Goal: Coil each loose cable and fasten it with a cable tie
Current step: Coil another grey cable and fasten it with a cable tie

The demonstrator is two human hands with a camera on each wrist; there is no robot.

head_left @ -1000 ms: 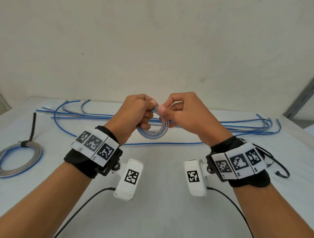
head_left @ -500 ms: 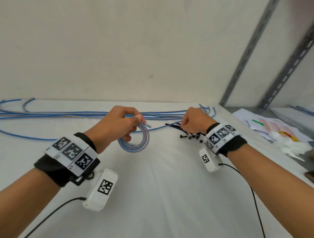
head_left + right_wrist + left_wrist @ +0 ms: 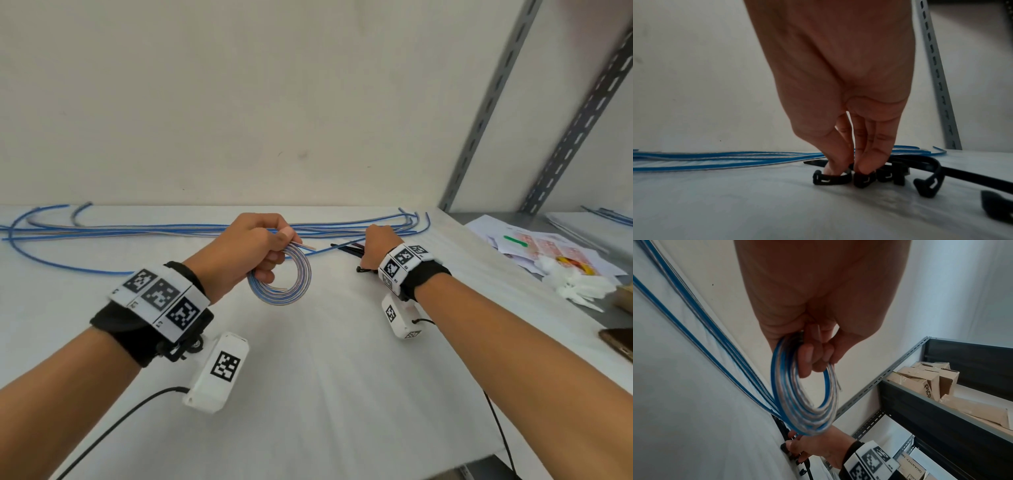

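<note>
My left hand (image 3: 270, 253) grips a small coil of blue and grey cable (image 3: 301, 284) and holds it upright just above the white table (image 3: 308, 394). In the left wrist view the fingers (image 3: 807, 356) curl through the coil (image 3: 797, 410). To the right, my right hand (image 3: 375, 245) reaches down onto a pile of black cable ties (image 3: 346, 247). Its thumb and fingertips (image 3: 867, 165) come together on the heads of the cable ties (image 3: 830, 178). Several long loose blue cables (image 3: 137, 229) lie along the back of the table.
Slotted grey shelf uprights (image 3: 486, 113) rise at the right rear. Papers (image 3: 534, 246) and a white glove (image 3: 579, 286) lie on the shelf beside the table's right edge, with a dark flat object (image 3: 616, 342) nearer me. Cardboard boxes (image 3: 925, 382) sit on the shelf.
My right hand let go of the coil and moved right, down onto the cable ties. The left hand keeps the coil alone. The view swung right.
</note>
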